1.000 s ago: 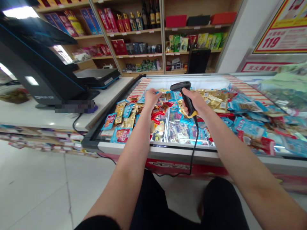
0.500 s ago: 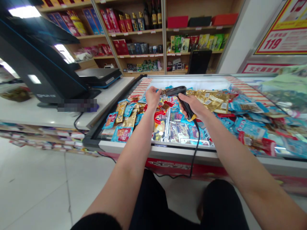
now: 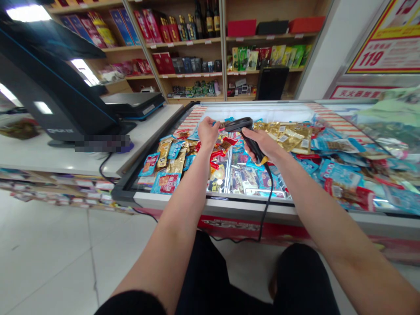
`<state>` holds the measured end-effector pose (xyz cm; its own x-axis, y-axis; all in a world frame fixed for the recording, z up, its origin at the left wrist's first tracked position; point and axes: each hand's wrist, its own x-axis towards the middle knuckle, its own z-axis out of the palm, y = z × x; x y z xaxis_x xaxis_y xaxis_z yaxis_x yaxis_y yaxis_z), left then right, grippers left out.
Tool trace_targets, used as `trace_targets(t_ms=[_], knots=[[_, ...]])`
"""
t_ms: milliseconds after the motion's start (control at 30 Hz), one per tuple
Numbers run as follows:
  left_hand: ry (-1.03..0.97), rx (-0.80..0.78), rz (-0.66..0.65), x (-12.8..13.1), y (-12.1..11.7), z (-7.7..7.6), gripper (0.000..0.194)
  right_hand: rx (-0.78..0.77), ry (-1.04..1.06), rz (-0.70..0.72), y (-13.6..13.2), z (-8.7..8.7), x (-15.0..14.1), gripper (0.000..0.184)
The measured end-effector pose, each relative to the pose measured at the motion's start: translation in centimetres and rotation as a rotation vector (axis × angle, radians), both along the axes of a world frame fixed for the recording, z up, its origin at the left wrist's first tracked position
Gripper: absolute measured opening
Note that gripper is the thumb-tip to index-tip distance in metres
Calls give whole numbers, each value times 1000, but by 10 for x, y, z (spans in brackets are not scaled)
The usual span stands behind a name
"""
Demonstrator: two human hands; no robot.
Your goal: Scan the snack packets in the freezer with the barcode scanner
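My right hand (image 3: pixel 260 142) is wrapped round the handle of a black barcode scanner (image 3: pixel 242 125), whose head points left. A black cable runs down from the yellow-trimmed base of its handle. Just left of the scanner head, my left hand (image 3: pixel 207 132) is closed in a pinch on a small snack packet (image 3: pixel 222 125), mostly hidden by the fingers and the scanner. Both hands are above a glass-topped chest freezer (image 3: pixel 177 199) strewn with snack packets. Gold packets (image 3: pixel 290 136) lie beyond my right hand, and blue and red ones (image 3: pixel 166 183) lie left of my left forearm.
On the left, a white counter (image 3: pixel 65 162) bears a black weighing scale (image 3: pixel 133 105) and a large dark machine (image 3: pixel 65 100). Shelves (image 3: pixel 187 43) with bottles and boxes stand behind the freezer. More blue packets (image 3: pixel 341 170) lie to the right. The scanner cable (image 3: pixel 262 223) hangs over the freezer's front.
The view has shifted very slightly. The scanner and my left hand keep almost the same positions, with the scanner head still close to the packet.
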<state>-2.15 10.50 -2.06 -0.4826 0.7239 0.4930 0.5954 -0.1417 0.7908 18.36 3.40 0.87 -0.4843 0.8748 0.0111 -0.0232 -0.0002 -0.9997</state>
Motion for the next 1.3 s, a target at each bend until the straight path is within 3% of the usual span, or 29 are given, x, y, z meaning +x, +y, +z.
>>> trace_targets(t_ms=[1300], knots=[[-34, 11, 39, -3, 0, -2, 18, 3, -20, -3, -9, 4, 0, 42]])
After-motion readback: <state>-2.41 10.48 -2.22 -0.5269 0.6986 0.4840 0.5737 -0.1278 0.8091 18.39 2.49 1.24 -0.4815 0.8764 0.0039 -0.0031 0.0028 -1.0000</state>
